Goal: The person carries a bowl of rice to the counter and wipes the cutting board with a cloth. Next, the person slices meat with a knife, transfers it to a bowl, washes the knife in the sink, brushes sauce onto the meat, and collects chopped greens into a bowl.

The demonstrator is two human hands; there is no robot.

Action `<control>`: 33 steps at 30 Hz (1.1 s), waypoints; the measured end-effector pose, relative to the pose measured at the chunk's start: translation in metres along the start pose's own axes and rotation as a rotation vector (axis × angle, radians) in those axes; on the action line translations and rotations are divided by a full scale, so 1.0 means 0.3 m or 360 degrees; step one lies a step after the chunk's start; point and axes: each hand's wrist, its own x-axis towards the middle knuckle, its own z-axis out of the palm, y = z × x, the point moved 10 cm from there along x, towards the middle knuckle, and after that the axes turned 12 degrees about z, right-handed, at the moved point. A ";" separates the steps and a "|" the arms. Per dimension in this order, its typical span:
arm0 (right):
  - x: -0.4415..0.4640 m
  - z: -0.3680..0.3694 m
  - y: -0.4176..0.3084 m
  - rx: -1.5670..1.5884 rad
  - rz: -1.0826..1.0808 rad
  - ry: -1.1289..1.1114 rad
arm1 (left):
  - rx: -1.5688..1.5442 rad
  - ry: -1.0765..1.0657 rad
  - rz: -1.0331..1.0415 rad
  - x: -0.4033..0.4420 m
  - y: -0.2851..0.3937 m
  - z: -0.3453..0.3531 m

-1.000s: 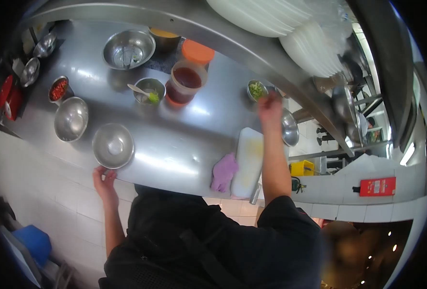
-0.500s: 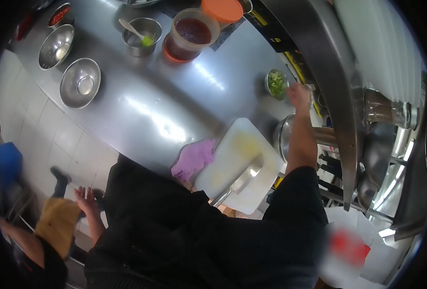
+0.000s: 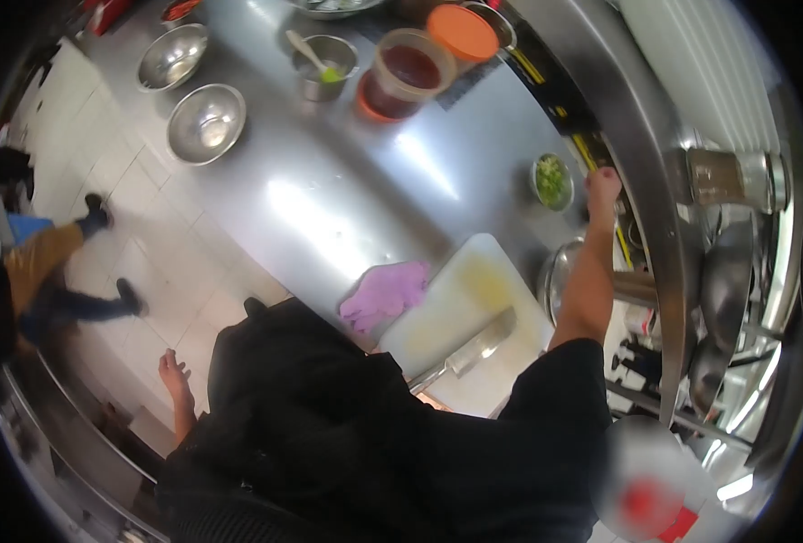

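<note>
My right hand (image 3: 603,184) is closed, just right of a small metal bowl of chopped greens (image 3: 552,182), near the counter's far edge; what it may hold is hidden. Low at my side, my left hand (image 3: 175,373) hangs over the floor, fingers apart and empty. A cleaver (image 3: 484,344) lies on the white cutting board (image 3: 465,294). Beside the board is a crumpled purple cloth or glove (image 3: 385,294). Two metal bowls (image 3: 206,125) (image 3: 173,58) stand on the steel counter (image 3: 302,181).
A tub of red liquid (image 3: 410,71), an orange lid (image 3: 463,33) and a pot with a spoon (image 3: 326,68) stand at the back. A steel shelf post (image 3: 668,154) rises at right. At left, a person (image 3: 48,267) is on the tiled floor.
My left hand has left the metal bowl's rim and dropped to my side. My right hand has moved from over the greens to beside them. The view has turned; a person has appeared at left.
</note>
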 end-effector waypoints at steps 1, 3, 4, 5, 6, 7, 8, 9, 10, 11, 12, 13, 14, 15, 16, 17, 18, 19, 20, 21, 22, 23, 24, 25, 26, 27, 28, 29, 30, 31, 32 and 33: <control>-0.004 0.086 0.041 -0.0051 0.0009 -0.0323 | 0.0064 -0.0021 -0.0115 -0.017 -0.105 -0.027; -0.122 0.213 0.053 0.0032 0.0221 -0.0640 | 0.0209 -0.0031 -0.0274 -0.068 -0.265 -0.097; -0.196 0.240 0.018 0.0160 0.0416 -0.0627 | 0.0279 -0.0027 -0.0321 -0.097 -0.324 -0.125; -0.213 0.278 -0.009 0.0156 0.0386 -0.0661 | 0.0247 -0.0017 -0.0300 -0.127 -0.360 -0.147; -0.205 0.220 -0.031 0.0293 0.0348 -0.0225 | 0.0224 0.0011 -0.0315 -0.155 -0.397 -0.173; -0.197 0.154 -0.022 0.0433 0.0315 0.0218 | 0.0352 -0.0075 -0.0285 -0.169 -0.428 -0.191; -0.190 0.175 -0.018 0.0433 0.0309 0.0207 | 0.0488 -0.0173 -0.0248 -0.174 -0.454 -0.213; -0.158 0.188 0.016 0.0504 0.0332 0.0117 | 0.0349 -0.0102 -0.0272 -0.154 -0.550 -0.239; -0.148 0.207 0.025 0.0577 0.0351 0.0031 | 0.0344 -0.0104 -0.0268 -0.125 -0.601 -0.262; -0.169 0.233 0.004 0.0577 0.0341 0.0033 | 0.0360 -0.0156 -0.0277 -0.095 -0.651 -0.274; -0.208 0.293 -0.030 0.0645 0.0307 -0.0036 | 0.0369 -0.0207 -0.0288 -0.073 -0.685 -0.272; -0.252 0.364 -0.059 0.0713 0.0273 -0.0107 | 0.0352 -0.0206 -0.0288 -0.057 -0.653 -0.266; -0.323 0.443 -0.099 0.0719 0.0259 -0.0110 | 0.0295 -0.0217 -0.0376 -0.038 -0.609 -0.256; -0.426 0.531 -0.167 0.0702 0.0182 -0.0093 | 0.0241 -0.0228 -0.0455 -0.010 -0.536 -0.229; -0.524 0.619 -0.225 0.0693 0.0107 -0.0072 | 0.0230 -0.0224 -0.0458 0.045 -0.491 -0.213; -0.580 0.767 -0.234 0.0674 -0.0016 -0.0318 | 0.0178 -0.0270 -0.0430 0.118 -0.457 -0.192; -0.648 0.921 -0.252 0.0646 -0.0148 -0.0562 | 0.0122 -0.0316 -0.0403 0.190 -0.421 -0.165; -0.834 1.073 -0.324 0.0598 -0.0123 -0.0651 | 0.0093 -0.0315 -0.0379 0.272 -0.399 -0.141; -0.973 1.250 -0.354 0.0473 0.0055 -0.0795 | 0.0071 -0.0328 -0.0321 0.364 -0.378 -0.109; -1.151 1.403 -0.403 0.0507 0.0153 -0.0925 | 0.0052 -0.0336 -0.0261 0.461 -0.343 -0.085; -1.287 1.546 -0.429 0.0511 0.0294 -0.1174 | -0.0026 -0.0311 -0.0183 0.547 -0.268 -0.049; -1.399 1.644 -0.458 0.0561 0.0451 -0.1221 | -0.0094 -0.0281 -0.0110 0.616 -0.171 -0.004; -1.494 1.735 -0.476 0.0607 0.0618 -0.1271 | -0.0168 -0.0338 0.0009 0.679 -0.050 0.049; -1.539 1.809 -0.490 0.0611 0.0615 -0.1289 | -0.0218 -0.0401 0.0127 0.708 0.107 0.099; -1.573 1.873 -0.473 0.0759 0.0735 -0.1277 | -0.0258 -0.0492 0.0217 0.746 0.224 0.159; -1.612 1.923 -0.451 0.0890 0.0863 -0.1256 | -0.0317 -0.0565 0.0352 0.743 0.377 0.200; -1.663 1.963 -0.437 0.0859 0.0887 -0.1261 | -0.0352 -0.0652 0.0441 0.760 0.462 0.252; -1.702 1.985 -0.448 0.0989 0.0763 -0.1233 | -0.0333 -0.0737 0.0481 0.741 0.568 0.279; -1.749 2.002 -0.450 0.1112 0.0645 -0.1200 | -0.0414 -0.0799 0.0476 0.742 0.620 0.317; -1.829 2.030 -0.447 0.1119 0.0607 -0.1229 | -0.0496 -0.0860 0.0471 0.740 0.649 0.346; -1.908 2.044 -0.437 0.1083 0.0639 -0.1231 | -0.0493 -0.0858 0.0424 0.728 0.671 0.356; -2.006 2.071 -0.433 0.0972 0.0666 -0.1369 | -0.0553 -0.0892 0.0426 0.711 0.715 0.362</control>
